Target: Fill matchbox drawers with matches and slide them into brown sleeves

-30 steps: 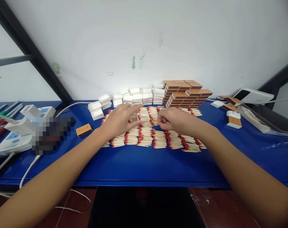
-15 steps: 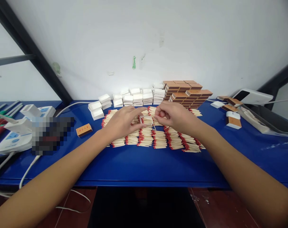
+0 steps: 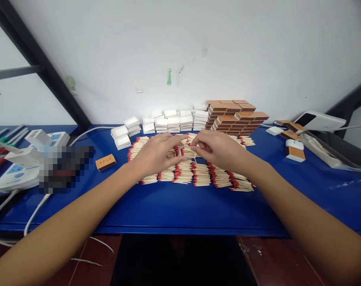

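Between the thumb and forefinger of my left hand [image 3: 160, 154] is a small white matchbox tray [image 3: 181, 152], with red-headed matches [image 3: 187, 152] lying in it. My right hand [image 3: 216, 147] is closed in a pinch at the tray's right end. Whatever its fingertips hold is too small or hidden to make out. One loose match [image 3: 194, 160] pokes out aslant just below those fingertips. Around and beneath both hands, bundles of matches [image 3: 201, 175] lie in rows on the blue table [image 3: 180, 210]. My hands hide part of the rows.
White trays [image 3: 171, 121] are stacked along the wall, beside a pile of brown matchboxes [image 3: 237, 115]. A single matchbox [image 3: 106, 162] lies at left, near a power strip [image 3: 18, 171] and cables. More matchboxes [image 3: 295, 153] and a white device [image 3: 320, 120] are at right.
My right hand has moved slightly left, its fingertips now over the tray's right end. The left hand still holds the tray. The whole view has shifted a little.
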A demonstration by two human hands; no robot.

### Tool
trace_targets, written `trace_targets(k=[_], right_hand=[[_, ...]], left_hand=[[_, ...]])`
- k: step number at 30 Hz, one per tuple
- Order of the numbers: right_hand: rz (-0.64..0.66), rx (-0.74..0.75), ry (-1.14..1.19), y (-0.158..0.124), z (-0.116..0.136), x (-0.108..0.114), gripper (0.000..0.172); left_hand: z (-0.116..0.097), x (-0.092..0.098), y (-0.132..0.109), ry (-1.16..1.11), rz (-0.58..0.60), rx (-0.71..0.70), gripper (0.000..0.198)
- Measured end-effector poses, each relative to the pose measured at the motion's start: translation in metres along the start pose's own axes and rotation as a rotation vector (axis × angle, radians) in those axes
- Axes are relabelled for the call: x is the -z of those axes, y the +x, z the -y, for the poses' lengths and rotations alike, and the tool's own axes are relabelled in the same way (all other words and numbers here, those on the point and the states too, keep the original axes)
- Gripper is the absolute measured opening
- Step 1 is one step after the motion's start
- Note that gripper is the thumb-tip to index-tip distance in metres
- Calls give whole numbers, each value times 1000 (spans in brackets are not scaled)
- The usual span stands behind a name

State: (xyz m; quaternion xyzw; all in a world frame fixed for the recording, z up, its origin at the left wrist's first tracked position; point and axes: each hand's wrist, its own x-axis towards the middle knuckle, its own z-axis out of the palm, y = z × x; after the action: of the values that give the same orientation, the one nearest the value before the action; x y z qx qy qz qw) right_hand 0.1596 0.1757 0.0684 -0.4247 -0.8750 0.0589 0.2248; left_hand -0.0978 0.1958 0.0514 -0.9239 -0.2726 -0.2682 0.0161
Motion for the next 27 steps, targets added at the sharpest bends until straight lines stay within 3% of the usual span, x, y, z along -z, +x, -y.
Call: trace_targets(k=[19,23,27], right_hand=[[27,-27,17,2,-1,0,15],[-7,-106,-54,3,1,5,18],[141,-208,-125,2,2,7,31]], left_hand=[[4,0,0,-17,-43,-10,59],[4,3,0,1,-49,24,59],[7,4,0,19,-47,61,62]])
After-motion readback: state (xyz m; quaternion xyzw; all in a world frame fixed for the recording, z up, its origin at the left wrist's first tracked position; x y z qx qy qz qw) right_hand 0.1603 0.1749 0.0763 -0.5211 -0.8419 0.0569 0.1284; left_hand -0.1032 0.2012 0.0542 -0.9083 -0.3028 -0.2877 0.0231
